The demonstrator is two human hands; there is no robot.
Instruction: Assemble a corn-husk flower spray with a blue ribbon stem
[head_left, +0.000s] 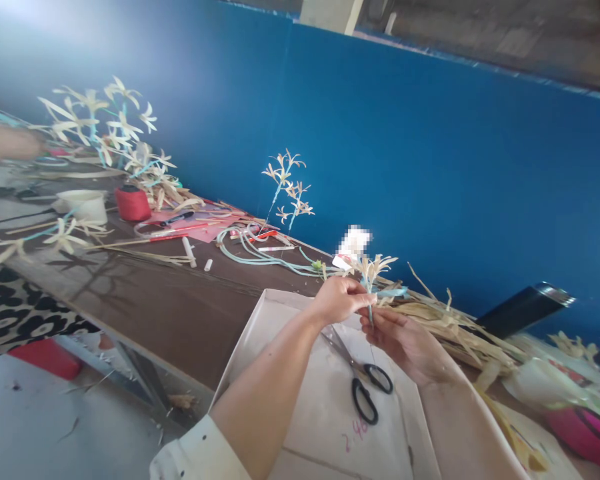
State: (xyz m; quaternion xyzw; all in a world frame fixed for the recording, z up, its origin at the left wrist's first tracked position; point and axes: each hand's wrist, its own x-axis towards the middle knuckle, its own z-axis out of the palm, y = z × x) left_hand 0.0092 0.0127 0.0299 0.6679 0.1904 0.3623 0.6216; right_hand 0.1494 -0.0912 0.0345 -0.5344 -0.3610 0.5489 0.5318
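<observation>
Brown table (180,313), both hands (341,298) (405,343) pinching straw flower (373,270) above scissors (363,383)

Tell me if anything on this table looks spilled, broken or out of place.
Nothing looks spilled or broken. The left hand and right hand hold a small straw flower over a shallow box, where scissors lie open. Loose straw lies beside the box, and there are scraps on the floor.
</observation>
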